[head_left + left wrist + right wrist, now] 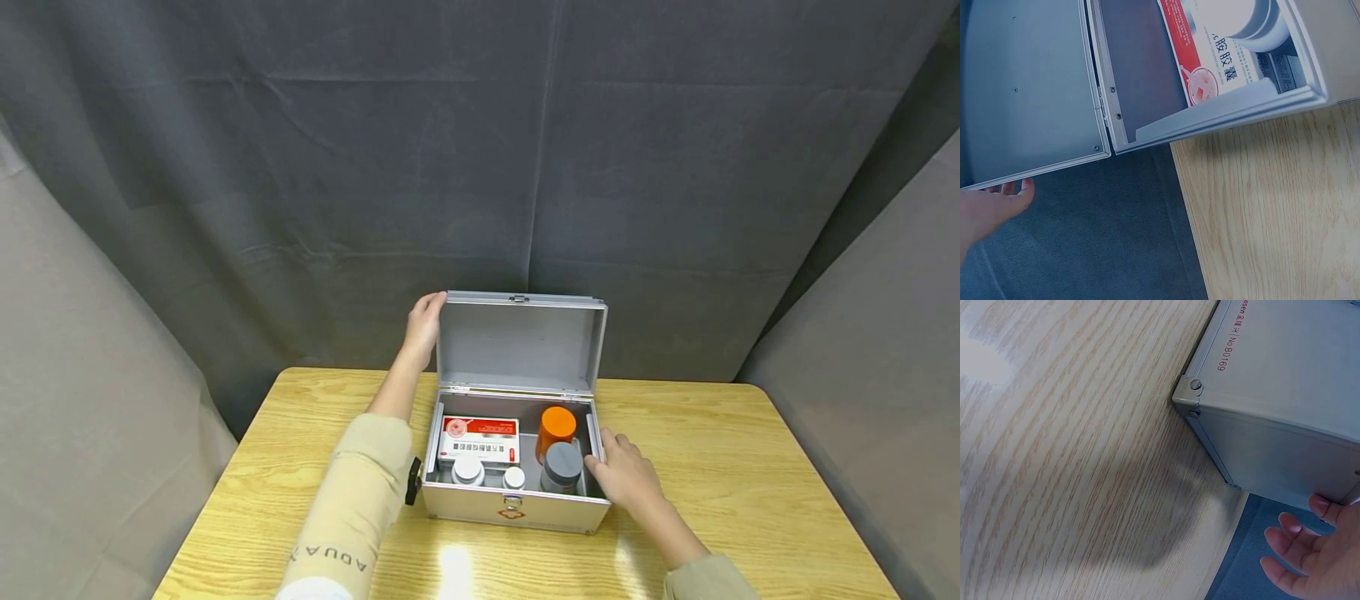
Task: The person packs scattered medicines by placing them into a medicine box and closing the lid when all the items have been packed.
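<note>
An aluminium first-aid case point(517, 508) stands on the table with its lid point(521, 346) raised. My left hand point(424, 325) is at the lid's upper left corner. In the left wrist view its fingers point(1025, 189) curl behind the lid's edge; the thumb is hidden. Beside the case's right wall is my right hand point(626, 471), one fingertip touching or very near the wall and the other fingers loosely spread. Inside are a red-and-white medicine box point(480, 440), an orange-capped bottle point(557, 427), a grey-capped bottle point(562, 465), and two white-capped bottles, one larger point(468, 470), one smaller point(513, 477).
The wooden table point(720, 467) extends to both sides of the case. Behind it hangs a dark grey curtain point(375, 167), with pale panels point(90, 400) at left and right. A black device point(413, 482) on my left wrist is beside the case's left wall.
</note>
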Tool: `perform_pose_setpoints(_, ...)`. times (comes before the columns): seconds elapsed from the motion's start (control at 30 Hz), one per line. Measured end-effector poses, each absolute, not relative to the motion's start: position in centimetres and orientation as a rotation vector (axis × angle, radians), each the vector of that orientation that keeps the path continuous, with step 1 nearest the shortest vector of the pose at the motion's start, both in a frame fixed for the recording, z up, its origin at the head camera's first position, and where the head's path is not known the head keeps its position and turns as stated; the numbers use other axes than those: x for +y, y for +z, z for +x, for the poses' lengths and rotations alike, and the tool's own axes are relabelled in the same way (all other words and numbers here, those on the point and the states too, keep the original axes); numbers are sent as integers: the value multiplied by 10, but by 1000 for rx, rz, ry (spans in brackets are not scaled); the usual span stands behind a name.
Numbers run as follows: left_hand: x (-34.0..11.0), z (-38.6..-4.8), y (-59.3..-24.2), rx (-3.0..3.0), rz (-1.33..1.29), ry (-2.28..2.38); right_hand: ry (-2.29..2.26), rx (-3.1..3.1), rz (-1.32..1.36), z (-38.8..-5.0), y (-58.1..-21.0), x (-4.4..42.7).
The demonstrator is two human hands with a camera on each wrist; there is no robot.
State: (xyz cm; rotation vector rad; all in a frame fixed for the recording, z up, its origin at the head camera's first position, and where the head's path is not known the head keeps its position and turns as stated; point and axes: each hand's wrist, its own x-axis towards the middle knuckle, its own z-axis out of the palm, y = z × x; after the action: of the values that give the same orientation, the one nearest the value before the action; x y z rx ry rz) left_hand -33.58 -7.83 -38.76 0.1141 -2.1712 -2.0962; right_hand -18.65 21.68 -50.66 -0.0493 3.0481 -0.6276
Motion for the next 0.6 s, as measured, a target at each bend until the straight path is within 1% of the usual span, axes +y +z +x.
perform_pose_setpoints(0.6,-80,-329,-391,-2171,32,-2114,-630,3048,-36,-188,-508,217)
